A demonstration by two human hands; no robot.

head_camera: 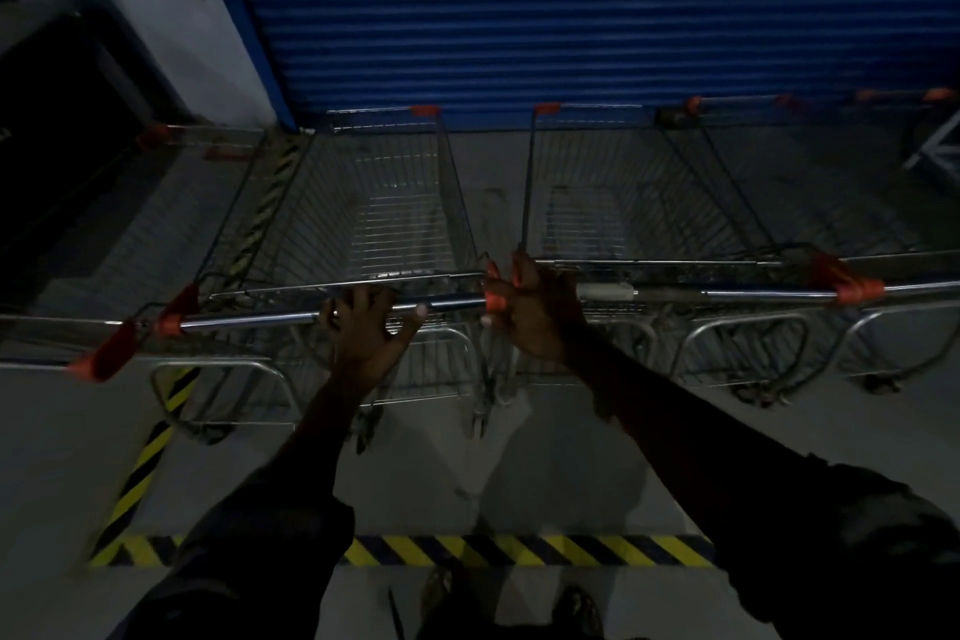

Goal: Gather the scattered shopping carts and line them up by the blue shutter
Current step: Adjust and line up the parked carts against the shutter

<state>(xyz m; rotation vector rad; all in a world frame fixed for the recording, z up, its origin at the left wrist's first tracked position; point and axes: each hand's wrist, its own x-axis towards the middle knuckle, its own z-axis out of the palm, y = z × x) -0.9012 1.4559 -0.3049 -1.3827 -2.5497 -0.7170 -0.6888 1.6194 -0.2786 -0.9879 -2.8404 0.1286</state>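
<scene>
Several wire shopping carts with orange corner caps stand side by side, noses toward the blue shutter (571,16). My left hand (363,327) hooks its fingers over the chrome handle bar (249,320) of the left-centre cart (384,203), with the thumb sticking out below the bar. My right hand (524,312) grips the orange left end of the handle of the right-centre cart (587,213), in the narrow gap between the two carts. Both baskets hold nothing.
More carts stand on the far right (789,203) and far left (156,244). Yellow-black hazard tape (519,550) crosses the grey floor behind the carts and runs up the left side. A white wall and blue post (244,42) border the shutter. My feet (447,598) are below.
</scene>
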